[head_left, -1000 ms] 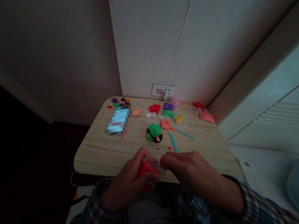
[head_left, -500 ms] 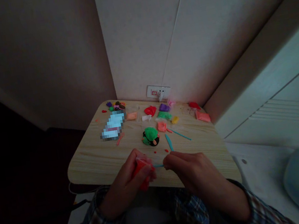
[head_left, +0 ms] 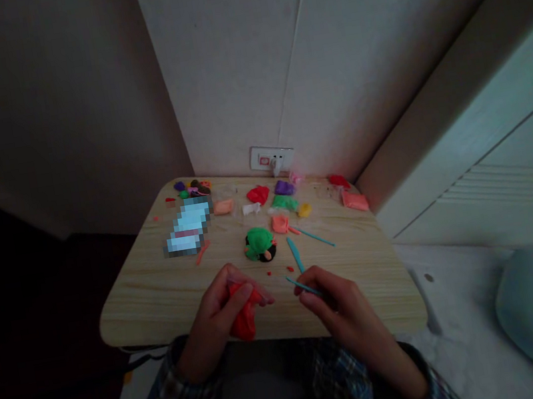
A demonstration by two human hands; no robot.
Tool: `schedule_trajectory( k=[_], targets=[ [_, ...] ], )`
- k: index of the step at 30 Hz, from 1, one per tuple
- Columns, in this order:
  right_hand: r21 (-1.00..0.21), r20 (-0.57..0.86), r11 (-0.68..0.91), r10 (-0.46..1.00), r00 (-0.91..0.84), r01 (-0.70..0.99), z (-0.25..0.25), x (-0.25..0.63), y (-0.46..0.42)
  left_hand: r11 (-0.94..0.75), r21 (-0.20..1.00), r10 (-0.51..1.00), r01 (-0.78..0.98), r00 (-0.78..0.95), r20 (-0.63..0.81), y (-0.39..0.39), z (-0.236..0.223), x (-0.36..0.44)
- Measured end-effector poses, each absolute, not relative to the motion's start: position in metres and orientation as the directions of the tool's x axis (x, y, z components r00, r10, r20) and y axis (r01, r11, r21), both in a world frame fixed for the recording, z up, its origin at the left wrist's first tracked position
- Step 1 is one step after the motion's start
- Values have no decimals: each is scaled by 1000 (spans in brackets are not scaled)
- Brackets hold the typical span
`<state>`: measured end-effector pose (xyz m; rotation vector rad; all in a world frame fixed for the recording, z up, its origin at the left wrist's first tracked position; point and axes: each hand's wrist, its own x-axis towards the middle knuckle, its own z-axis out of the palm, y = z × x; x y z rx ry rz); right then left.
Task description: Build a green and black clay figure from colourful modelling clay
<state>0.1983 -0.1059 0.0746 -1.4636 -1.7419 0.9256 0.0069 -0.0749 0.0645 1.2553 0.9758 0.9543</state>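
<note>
Pale wood-grain table (head_left: pixel 145 299) stretches beyond the left hand (head_left: pixel 214 314) and right hand (head_left: pixel 340 299); at near left, the left fingers grip a red clay packet (head_left: pixel 243 323); a green-and-black clay figure (head_left: pixel 259 240) sits farther off; the right fingers pinch a thin blue modelling stick (head_left: pixel 302 285)

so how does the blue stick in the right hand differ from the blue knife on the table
The blue stick is held in the right hand; the blue knife lies on the table. The stick looks thin, while the knife has a broader blade. Both are blue.
</note>
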Motion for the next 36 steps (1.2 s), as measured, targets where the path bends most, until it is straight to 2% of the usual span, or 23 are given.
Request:
schedule_trajectory(
  k=[4,9,16,20,25,28,34,36],
  targets=[
    [-936,-40,-5,995,-92,352,74,176,-97,82,997,962,-12,263,-75,-79,65,18],
    [-936,-23,1,998,-63,353,78,172,-90,25,1000,983,-4,184,-24,-79,65,24],
    [-979,-20,-22,1000,9,204,80,182,-90,77,997,974,23,212,-80,-77,69,20],
    [-968,16,20,1000,-19,249,79,182,-92,32,980,964,197,252,-82,-73,73,15],
    [-948,62,66,998,-20,312,73,177,-96,-142,894,985,424,153,84,-77,71,16],
    [-928,64,76,997,-47,366,71,179,-96,-205,863,976,461,160,146,-80,68,20],
    [-921,18,20,1000,-8,389,68,184,-94,-95,913,967,397,255,-10,-76,62,19],
    [-922,13,14,1000,-6,387,66,185,-93,-99,907,961,410,277,-20,-75,60,17]
  ],
)
